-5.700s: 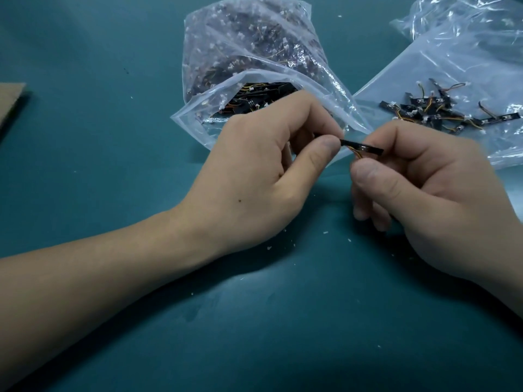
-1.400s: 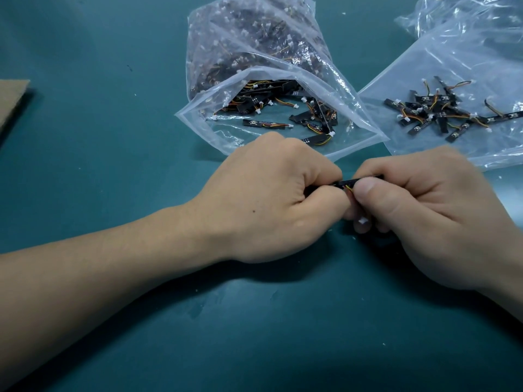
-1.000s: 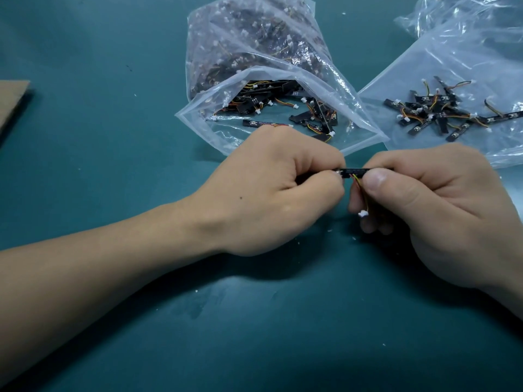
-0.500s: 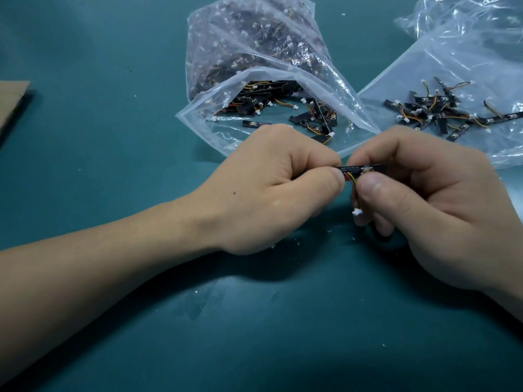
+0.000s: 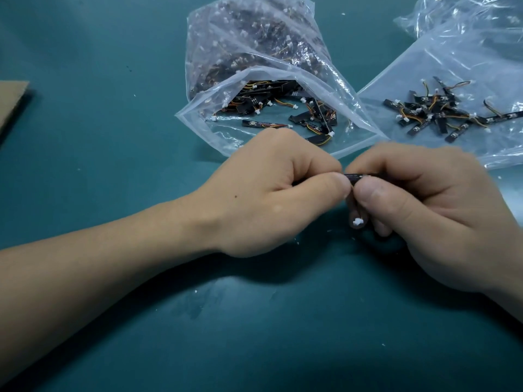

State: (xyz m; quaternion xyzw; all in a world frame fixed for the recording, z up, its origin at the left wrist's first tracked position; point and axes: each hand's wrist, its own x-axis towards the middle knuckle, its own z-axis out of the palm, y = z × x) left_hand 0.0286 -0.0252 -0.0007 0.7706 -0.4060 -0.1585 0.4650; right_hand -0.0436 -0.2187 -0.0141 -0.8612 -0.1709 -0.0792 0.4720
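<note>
A small black strip is held just above the green table, between the two hands and close in front of the mouth of the open plastic bag. One end is pinched between the thumb and curled forefinger of the left hand, the other between the thumb and forefinger of the right hand — the fingertips are brought almost together, so only a short piece of the strip is seen. A white connector is seen below it, against the right hand's curled lower fingers. The open bag is filled with like strips, and more loose strips are spread on a second bag to the right. A piece of cardboard is seen at the left edge.
</note>
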